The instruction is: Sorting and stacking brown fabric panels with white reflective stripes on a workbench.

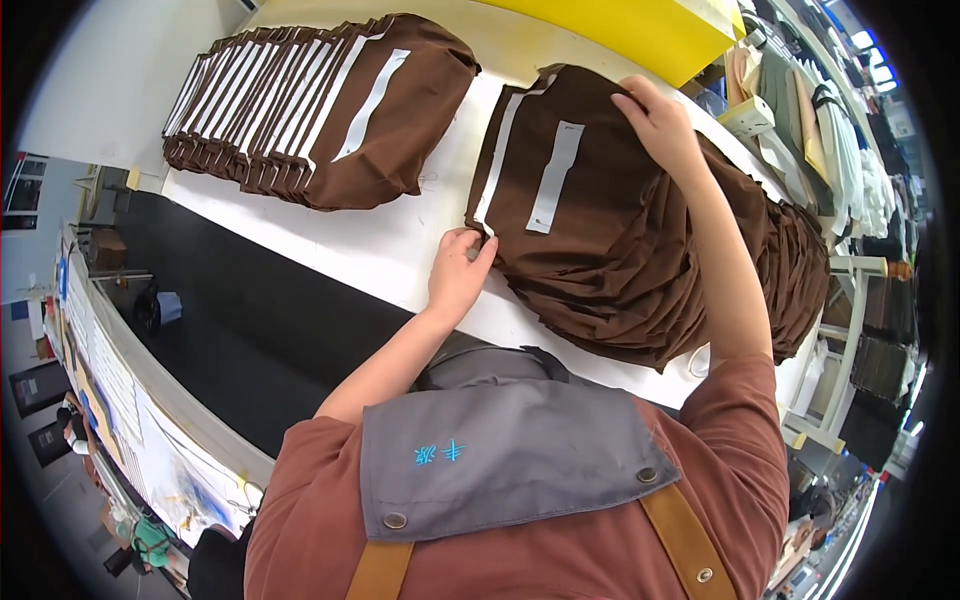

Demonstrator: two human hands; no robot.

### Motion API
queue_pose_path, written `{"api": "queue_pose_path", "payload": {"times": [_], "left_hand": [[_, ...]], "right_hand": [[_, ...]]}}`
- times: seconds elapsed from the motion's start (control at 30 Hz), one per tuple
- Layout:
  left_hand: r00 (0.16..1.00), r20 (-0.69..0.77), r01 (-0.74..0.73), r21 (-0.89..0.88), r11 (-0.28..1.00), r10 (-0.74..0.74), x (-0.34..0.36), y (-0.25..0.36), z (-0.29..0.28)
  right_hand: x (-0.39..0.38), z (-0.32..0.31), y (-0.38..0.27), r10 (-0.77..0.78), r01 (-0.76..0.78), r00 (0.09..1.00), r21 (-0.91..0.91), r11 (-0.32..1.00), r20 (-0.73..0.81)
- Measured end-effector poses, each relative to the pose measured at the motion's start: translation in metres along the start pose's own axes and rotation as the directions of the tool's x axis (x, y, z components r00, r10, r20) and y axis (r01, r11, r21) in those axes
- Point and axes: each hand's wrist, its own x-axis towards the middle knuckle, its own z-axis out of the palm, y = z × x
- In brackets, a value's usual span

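Hands [460, 270] [658, 118] at cloth [615, 185] edges, gap [450, 165] leftward

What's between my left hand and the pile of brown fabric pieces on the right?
Nothing visible stands in the way: your left hand is right at the near left corner of the brown fabric pile, by the end of its white edge strip.

White worktable [385, 250], foreground; black floor [260, 310] alongside; second long table [205, 420], left; white-framed stand [857, 335], right; bright ceiling lights [880, 62], upper right.
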Motion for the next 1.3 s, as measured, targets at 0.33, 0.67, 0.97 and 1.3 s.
{"api": "queue_pose_path", "payload": {"times": [0.33, 0.67, 0.97, 1.3], "left_hand": [[0.951, -0.191, -0.265, -0.104, 0.959, 0.242, -0.013, 0.02, -0.005], [0.996, 0.002, -0.069, -0.628, 0.775, 0.09, -0.028, 0.038, -0.029], [0.998, 0.06, 0.016, -0.544, 0.839, 0.02, -0.029, 0.013, -0.027], [0.982, -0.094, -0.189, -0.421, 0.887, 0.165, -0.024, -0.005, -0.016]], "right_hand": [[-0.029, -0.115, -0.095, 0.215, -0.065, 0.962, 0.624, 0.778, -0.169], [-0.042, -0.149, -0.089, 0.63, -0.305, 0.775, 0.849, 0.432, -0.042], [-0.124, -0.095, -0.075, 0.632, -0.281, 0.772, 0.856, 0.434, -0.068], [-0.156, -0.092, -0.104, 0.561, -0.156, 0.8, 0.83, 0.536, -0.212]]}}
